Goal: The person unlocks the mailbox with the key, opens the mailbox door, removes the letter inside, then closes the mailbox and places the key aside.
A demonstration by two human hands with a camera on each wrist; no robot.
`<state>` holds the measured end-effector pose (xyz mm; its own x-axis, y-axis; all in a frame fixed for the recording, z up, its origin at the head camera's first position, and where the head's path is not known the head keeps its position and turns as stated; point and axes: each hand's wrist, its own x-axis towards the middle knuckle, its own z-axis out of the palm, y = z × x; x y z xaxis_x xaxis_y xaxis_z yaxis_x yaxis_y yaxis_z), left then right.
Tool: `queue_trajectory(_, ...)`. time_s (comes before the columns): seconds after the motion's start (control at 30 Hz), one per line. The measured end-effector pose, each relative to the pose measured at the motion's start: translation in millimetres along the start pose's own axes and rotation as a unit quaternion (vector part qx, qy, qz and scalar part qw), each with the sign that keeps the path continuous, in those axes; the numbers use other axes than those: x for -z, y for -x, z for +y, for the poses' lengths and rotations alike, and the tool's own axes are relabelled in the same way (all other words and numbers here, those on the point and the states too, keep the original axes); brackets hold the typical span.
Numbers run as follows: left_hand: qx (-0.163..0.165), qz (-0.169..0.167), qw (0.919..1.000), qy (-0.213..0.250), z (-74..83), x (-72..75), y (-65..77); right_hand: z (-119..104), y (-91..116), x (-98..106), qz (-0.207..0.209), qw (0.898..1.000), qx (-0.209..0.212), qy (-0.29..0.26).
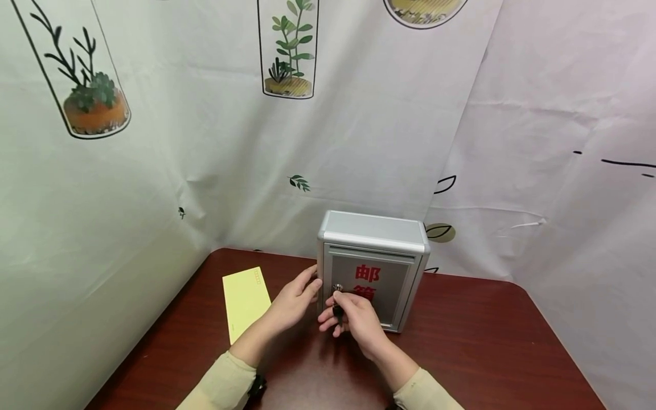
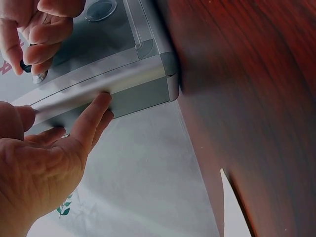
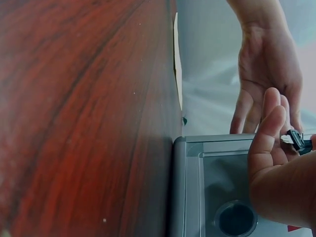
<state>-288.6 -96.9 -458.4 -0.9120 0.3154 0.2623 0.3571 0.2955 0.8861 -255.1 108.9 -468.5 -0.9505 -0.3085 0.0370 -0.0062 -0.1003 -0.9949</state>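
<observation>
A silver metal mailbox [image 1: 376, 228] with red characters on its front door stands upright on the table. At the left of that door is a small round lock [image 1: 337, 287]. My right hand [image 1: 361, 322] is right at the lock, its thumb and forefinger pinching a key. A black-headed key [image 3: 298, 141] shows by its fingers in the right wrist view. My left hand [image 1: 293, 299] touches the mailbox's left side, with fingers [image 2: 91, 118] stretched along the side panel and the thumb by the front edge.
A yellow envelope [image 1: 247, 302] lies on the dark red wooden table [image 1: 476, 336], left of the mailbox. White cloth [image 1: 215, 142] printed with plants hangs behind and around the table. A round clear disc [image 3: 236, 218] sits low on the mailbox door.
</observation>
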Motion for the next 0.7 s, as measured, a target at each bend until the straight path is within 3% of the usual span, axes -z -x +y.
queue_trajectory(0.7,0.0,0.005,0.9999,-0.01,-2.0,-3.5,-0.5,-0.5,-0.4,-0.8,0.022,1.0,0.001,-0.02)
